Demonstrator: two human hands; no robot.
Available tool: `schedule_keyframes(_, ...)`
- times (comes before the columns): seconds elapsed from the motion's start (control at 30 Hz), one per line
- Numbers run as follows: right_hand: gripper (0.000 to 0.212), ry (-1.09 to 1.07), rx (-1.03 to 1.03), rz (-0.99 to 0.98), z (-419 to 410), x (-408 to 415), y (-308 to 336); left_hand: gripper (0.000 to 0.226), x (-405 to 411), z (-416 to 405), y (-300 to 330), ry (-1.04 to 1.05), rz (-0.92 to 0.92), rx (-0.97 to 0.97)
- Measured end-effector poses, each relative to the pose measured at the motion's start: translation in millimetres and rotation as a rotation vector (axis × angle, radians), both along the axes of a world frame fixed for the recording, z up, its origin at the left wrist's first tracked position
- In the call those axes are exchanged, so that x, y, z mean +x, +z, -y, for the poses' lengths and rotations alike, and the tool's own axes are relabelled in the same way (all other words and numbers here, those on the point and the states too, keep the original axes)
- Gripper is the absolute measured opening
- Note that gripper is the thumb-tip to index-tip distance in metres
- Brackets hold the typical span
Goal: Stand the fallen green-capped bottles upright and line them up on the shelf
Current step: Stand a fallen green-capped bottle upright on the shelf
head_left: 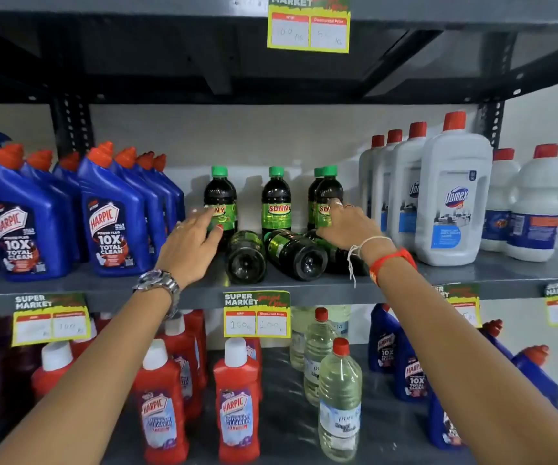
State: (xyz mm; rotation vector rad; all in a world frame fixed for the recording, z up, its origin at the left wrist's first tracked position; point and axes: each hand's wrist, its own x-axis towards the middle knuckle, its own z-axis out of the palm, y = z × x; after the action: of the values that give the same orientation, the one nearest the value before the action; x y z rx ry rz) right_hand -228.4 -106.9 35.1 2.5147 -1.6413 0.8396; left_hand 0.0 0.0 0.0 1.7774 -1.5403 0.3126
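Observation:
Several dark green-capped bottles stand upright at the back of the grey middle shelf (472, 273): one at the left (220, 193), one in the middle (275, 203), two close together at the right (328, 189). In front lie three fallen ones, bases toward me: a left one (245, 258), a middle one (296, 255) and a right one (338, 255) partly hidden by my wrist. My left hand (192, 243) wraps its fingers around the left upright bottle. My right hand (346, 226) grips the front right upright bottle at its label.
Blue Harpic bottles (109, 216) crowd the shelf's left, white Domex bottles (452, 199) its right. Price tags (256, 313) hang on the shelf edge. The lower shelf holds red Harpic bottles (237, 397), clear bottles (339, 401) and more blue ones.

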Motion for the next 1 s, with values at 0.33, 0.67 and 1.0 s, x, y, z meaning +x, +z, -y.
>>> schedule_keyframes(0.33, 0.038, 0.025, 0.277, -0.190, 18, 8, 5, 0.050, 18, -5, -28, 0.143, 0.069, 0.447)
schedule_keyframes(0.67, 0.044, 0.002, 0.315, -0.152, 36, 6, 2, 0.044, 18, -6, -44, 0.270, 0.473, 0.445)
schedule_keyframes(1.0, 0.091, 0.056, 0.134, 0.593, 35, -14, 0, 0.045, 24, 0, -52, 0.285, 0.497, 0.398)
